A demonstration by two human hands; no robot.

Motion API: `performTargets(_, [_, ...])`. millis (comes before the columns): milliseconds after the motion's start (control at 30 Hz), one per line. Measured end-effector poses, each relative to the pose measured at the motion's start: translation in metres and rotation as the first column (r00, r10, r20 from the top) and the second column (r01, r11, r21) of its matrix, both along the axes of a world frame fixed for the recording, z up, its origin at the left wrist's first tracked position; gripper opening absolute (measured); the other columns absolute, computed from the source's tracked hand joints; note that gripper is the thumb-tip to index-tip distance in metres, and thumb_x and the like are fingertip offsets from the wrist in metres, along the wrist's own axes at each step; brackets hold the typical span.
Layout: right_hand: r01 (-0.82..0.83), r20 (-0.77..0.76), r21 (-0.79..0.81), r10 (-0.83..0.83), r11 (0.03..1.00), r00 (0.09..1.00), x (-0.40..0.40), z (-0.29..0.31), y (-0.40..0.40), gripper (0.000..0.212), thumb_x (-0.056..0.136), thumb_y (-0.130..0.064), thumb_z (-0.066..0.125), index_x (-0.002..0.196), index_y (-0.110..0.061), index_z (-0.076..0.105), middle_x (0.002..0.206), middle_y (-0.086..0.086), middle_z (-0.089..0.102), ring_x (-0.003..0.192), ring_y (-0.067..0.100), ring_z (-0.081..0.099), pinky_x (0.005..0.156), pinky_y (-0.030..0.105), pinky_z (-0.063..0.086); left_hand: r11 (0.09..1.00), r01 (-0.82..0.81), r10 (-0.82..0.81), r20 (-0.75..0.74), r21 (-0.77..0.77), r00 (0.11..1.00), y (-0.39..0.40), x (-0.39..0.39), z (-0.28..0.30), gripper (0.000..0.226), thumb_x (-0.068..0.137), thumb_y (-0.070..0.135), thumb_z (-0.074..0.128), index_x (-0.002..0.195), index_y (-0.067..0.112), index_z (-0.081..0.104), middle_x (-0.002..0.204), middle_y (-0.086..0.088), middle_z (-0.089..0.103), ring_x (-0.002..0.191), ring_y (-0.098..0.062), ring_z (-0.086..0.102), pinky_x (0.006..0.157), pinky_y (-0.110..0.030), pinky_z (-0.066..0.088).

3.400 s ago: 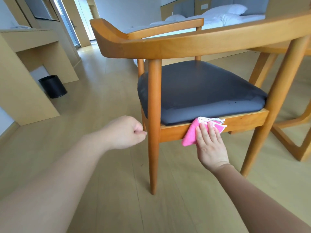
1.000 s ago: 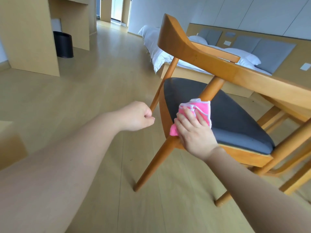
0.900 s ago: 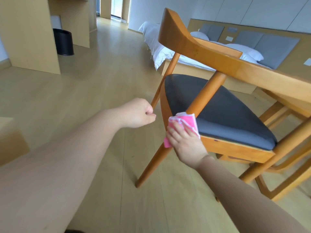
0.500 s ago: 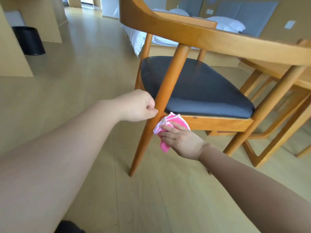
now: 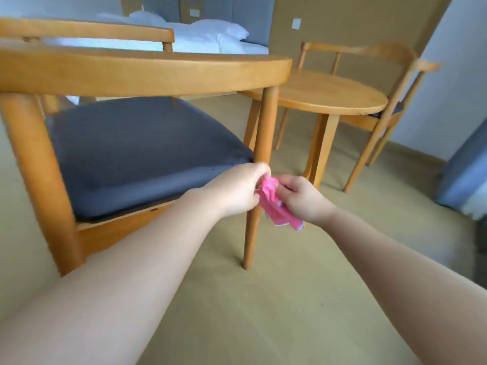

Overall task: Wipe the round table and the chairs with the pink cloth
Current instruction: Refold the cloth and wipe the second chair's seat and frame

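Pink cloth point(image 5: 274, 204): held bunched between left hand point(image 5: 238, 189) and right hand point(image 5: 303, 198), both pinching it, beside the near chair point(image 5: 147, 143) leg. Soft, light, floppy (best gripped folded).

Both arms outstretched; left hand point(image 5: 238, 191) and right hand point(image 5: 303, 198) close together, fingers curled, pinching.

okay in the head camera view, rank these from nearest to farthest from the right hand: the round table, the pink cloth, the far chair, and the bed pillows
From the right hand:
1. pink cloth, held in it, the left hand gripping it too.
2. round table, just beyond, up and slightly right.
3. far chair, behind the table, to the right.
4. bed pillows, at the back, upper left.
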State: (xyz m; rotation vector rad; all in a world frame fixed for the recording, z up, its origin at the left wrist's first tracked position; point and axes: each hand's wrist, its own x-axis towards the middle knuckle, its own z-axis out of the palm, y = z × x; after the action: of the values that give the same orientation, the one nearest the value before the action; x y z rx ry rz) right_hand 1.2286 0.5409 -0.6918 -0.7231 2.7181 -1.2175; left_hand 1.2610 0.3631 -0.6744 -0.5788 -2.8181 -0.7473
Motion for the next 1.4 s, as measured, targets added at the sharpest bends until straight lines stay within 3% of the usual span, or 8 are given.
performTargets(67, [0.081,0.142,-0.13,-0.063,0.988,0.988,-0.012,0.008,0.023,0.023,0.101,-0.017,0.044,0.092,-0.011,0.065,0.083,0.008,0.071,0.076,0.022,0.07,0.065,0.03,0.056,0.998,0.056,-0.056,0.012,0.024,0.998,0.024,-0.021,0.013,0.027,0.084,0.017,0.062,0.106,0.025,0.048,0.088,0.008,0.056,0.073,-0.011,0.055,0.06,-0.028,0.046])
performTargets(233, [0.223,0.261,-0.237,-0.159,0.945,0.952,-0.029,0.088,0.057,0.026,0.099,-0.012,0.045,0.094,0.007,0.061,0.073,0.007,0.06,0.067,0.013,0.055,0.062,0.022,0.045,0.991,0.097,-0.102,0.054,0.095,0.993,0.069,-0.054,0.097,0.019,0.086,0.029,0.065,0.102,0.022,0.06,0.097,0.002,0.063,0.089,-0.017,0.058,0.078,-0.038,0.05])
performTargets(500, [0.233,0.336,-0.33,-0.116,0.915,0.935,-0.037,0.347,0.04,0.039,0.103,-0.022,0.04,0.066,-0.018,0.052,0.056,-0.012,0.051,0.053,0.003,0.048,0.053,0.018,0.039,0.994,0.11,-0.112,0.159,0.018,0.981,0.047,-0.071,0.362,0.032,0.087,0.044,0.061,0.071,0.016,0.06,0.069,-0.003,0.059,0.066,-0.022,0.055,0.061,-0.039,0.044])
performTargets(667, [0.057,0.31,-0.228,0.017,0.972,0.951,-0.025,0.519,-0.004,0.034,0.088,-0.061,0.051,0.08,-0.032,0.068,0.074,-0.016,0.067,0.067,-0.001,0.063,0.059,0.011,0.046,0.995,0.092,-0.096,0.245,0.029,0.965,-0.018,-0.057,0.527,0.043,0.089,0.047,0.057,0.063,0.012,0.056,0.066,-0.01,0.056,0.061,-0.024,0.052,0.06,-0.041,0.044])
performTargets(833, [-0.132,0.079,0.101,0.125,0.986,0.989,-0.018,0.641,-0.085,0.024,0.085,-0.017,0.068,0.106,-0.029,0.065,0.096,-0.013,0.065,0.087,-0.001,0.061,0.067,0.014,0.05,0.999,0.035,-0.039,0.251,0.022,0.967,-0.111,-0.032,0.642,0.04,0.093,0.037,0.056,0.063,0.012,0.047,0.059,0.002,0.04,0.053,-0.011,0.034,0.051,-0.029,0.029])
performTargets(1033, [-0.19,-0.053,0.108,0.196,0.976,0.979,-0.018,0.688,-0.189,0.007,0.087,-0.023,0.069,0.093,-0.024,0.067,0.086,-0.006,0.066,0.078,0.007,0.063,0.064,0.022,0.053,0.996,-0.037,0.014,0.273,0.079,0.962,-0.22,-0.005,0.689,0.014,0.095,0.029,0.054,0.098,0.017,0.061,0.072,0.01,0.058,0.06,0.001,0.055,0.059,-0.019,0.044])
performTargets(1133, [-0.204,-0.109,0.096,0.214,0.974,0.971,-0.026,0.689,-0.229,0.009,0.086,-0.025,0.071,0.085,-0.016,0.067,0.077,-0.001,0.065,0.068,0.012,0.062,0.057,0.023,0.048,0.987,-0.049,0.021,0.176,0.153,0.984,-0.253,-0.002,0.69,0.026,0.089,0.019,0.062,0.113,0.025,0.053,0.075,0.016,0.053,0.053,0.007,0.05,0.05,-0.007,0.038])
performTargets(1400, [-0.315,-0.103,0.141,0.33,0.939,0.938,-0.083,0.687,-0.303,0.015,0.086,-0.022,0.071,0.08,-0.009,0.066,0.065,0.0,0.058,0.054,0.008,0.047,0.052,0.022,0.038,0.985,-0.149,0.137,0.133,0.088,0.982,-0.317,-0.043,0.679,0.013,0.082,0.024,0.072,0.092,0.028,0.064,0.06,0.012,0.051,0.052,-0.003,0.045,0.053,-0.022,0.039])
